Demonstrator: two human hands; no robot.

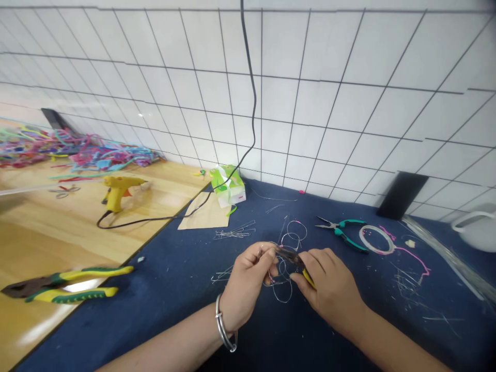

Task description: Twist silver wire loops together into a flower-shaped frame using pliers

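My left hand (250, 276), with a silver bangle at its wrist, is closed in a pinch on thin wire (262, 249). In my right hand (329, 274) is a pair of pliers (289, 254) with dark jaws and a yellow handle, mostly covered by my fingers. The jaws reach left to my left fingertips; whether they are closed on the wire I cannot tell. Several wire loops (282, 293) lie below and between my hands. Just beyond them is another wire ring (297, 230) with a pink spot.
Teal-handled needle-nose pliers (343, 232) and a white coil (375, 240) lie right, near wire scraps (406, 281). Bent wires (234, 232) lie behind my left hand. Left are yellow-green pliers (65, 284) and a yellow glue gun (120, 191), its cord crossing before a tissue pack (228, 188).
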